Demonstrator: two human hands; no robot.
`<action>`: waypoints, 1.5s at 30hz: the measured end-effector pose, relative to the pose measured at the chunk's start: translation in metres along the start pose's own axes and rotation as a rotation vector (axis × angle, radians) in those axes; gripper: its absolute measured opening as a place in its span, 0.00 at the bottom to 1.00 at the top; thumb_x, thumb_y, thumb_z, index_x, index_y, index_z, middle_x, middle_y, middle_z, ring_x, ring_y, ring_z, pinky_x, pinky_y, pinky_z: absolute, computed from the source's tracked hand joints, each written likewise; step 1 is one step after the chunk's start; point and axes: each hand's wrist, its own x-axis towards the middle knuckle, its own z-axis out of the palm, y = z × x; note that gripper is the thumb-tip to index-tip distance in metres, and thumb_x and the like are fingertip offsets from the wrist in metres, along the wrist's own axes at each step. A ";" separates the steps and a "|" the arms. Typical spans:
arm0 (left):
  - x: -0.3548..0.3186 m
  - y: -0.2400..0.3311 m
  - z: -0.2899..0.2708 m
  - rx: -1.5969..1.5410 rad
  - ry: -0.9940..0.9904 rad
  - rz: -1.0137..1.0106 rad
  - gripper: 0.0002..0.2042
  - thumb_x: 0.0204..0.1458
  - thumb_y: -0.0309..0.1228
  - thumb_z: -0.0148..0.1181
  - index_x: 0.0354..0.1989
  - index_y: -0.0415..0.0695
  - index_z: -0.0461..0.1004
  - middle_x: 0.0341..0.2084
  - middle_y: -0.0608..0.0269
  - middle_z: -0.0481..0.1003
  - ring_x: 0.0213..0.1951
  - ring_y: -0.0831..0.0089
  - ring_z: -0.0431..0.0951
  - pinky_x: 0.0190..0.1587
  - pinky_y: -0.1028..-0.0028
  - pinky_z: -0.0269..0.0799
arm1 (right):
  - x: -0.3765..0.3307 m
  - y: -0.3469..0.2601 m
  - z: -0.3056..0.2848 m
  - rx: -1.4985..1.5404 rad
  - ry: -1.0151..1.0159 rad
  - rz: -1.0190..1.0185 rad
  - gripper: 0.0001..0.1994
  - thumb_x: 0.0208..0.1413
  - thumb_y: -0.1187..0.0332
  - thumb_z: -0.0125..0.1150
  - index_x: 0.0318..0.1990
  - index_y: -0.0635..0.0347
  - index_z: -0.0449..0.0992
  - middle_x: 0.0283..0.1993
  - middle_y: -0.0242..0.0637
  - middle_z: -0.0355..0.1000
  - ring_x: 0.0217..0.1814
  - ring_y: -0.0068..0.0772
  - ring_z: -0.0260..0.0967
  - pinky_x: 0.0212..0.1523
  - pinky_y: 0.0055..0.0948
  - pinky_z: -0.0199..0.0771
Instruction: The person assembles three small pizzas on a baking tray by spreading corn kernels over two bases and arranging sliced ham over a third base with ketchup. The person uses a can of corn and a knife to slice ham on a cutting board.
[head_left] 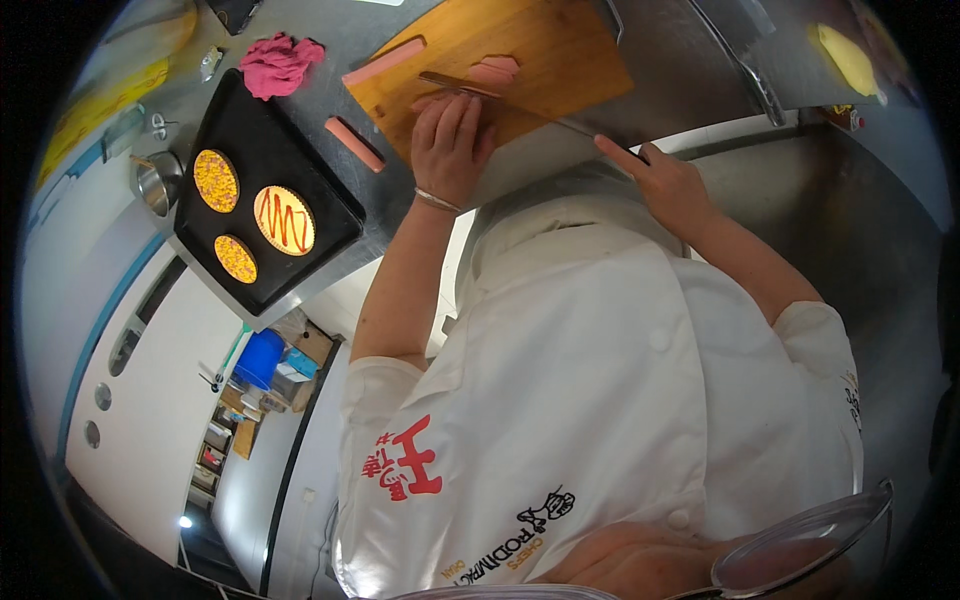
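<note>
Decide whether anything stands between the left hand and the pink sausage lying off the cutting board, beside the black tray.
Nothing visible stands in the way. Only the left edge of the flat wooden cutting board lies between the left hand and the pink sausage on the metal counter.

White short-sleeved jacket (590, 370), red and black markings (416, 460), thin bracelet (437, 201)
</note>
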 end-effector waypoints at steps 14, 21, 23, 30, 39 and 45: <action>-0.001 0.000 -0.004 -0.030 0.038 -0.031 0.26 0.47 0.33 0.72 0.57 0.44 0.75 0.54 0.58 0.72 0.58 0.55 0.71 0.64 0.56 0.66 | -0.032 -0.002 -0.013 -0.034 -0.156 0.077 0.42 0.55 0.82 0.54 0.75 0.27 0.59 0.33 0.39 0.66 0.27 0.40 0.71 0.28 0.40 0.77; 0.000 -0.005 -0.005 -0.016 0.018 -0.005 0.27 0.47 0.32 0.72 0.58 0.44 0.75 0.55 0.59 0.72 0.58 0.56 0.71 0.64 0.57 0.67 | -0.020 -0.002 0.006 -0.011 -0.190 0.151 0.42 0.55 0.82 0.52 0.75 0.24 0.58 0.32 0.39 0.66 0.28 0.42 0.71 0.29 0.42 0.77; 0.000 -0.005 -0.005 -0.036 0.040 -0.018 0.27 0.47 0.32 0.73 0.58 0.44 0.75 0.55 0.59 0.72 0.58 0.56 0.71 0.64 0.58 0.67 | -0.036 0.010 0.005 -0.025 -0.157 0.141 0.42 0.55 0.82 0.53 0.75 0.24 0.59 0.31 0.38 0.66 0.27 0.41 0.71 0.29 0.42 0.77; -0.004 -0.004 -0.004 -0.040 0.037 -0.036 0.29 0.45 0.31 0.74 0.58 0.44 0.74 0.56 0.59 0.71 0.58 0.56 0.71 0.63 0.58 0.68 | -0.044 0.001 -0.016 -0.004 -0.096 0.069 0.40 0.55 0.82 0.54 0.74 0.28 0.62 0.31 0.37 0.66 0.25 0.37 0.70 0.27 0.37 0.76; -0.002 -0.009 -0.007 0.013 0.019 0.020 0.27 0.47 0.33 0.73 0.58 0.45 0.75 0.56 0.60 0.72 0.58 0.57 0.71 0.63 0.59 0.68 | -0.008 -0.017 0.010 0.075 -0.037 0.041 0.42 0.56 0.83 0.54 0.76 0.27 0.58 0.32 0.40 0.66 0.24 0.39 0.69 0.26 0.35 0.76; -0.005 -0.011 -0.008 -0.017 0.030 -0.007 0.29 0.47 0.33 0.73 0.61 0.45 0.74 0.58 0.60 0.72 0.60 0.56 0.70 0.65 0.58 0.66 | -0.040 0.006 0.012 -0.002 -0.061 0.116 0.41 0.57 0.81 0.55 0.75 0.27 0.59 0.32 0.38 0.66 0.24 0.37 0.69 0.27 0.35 0.77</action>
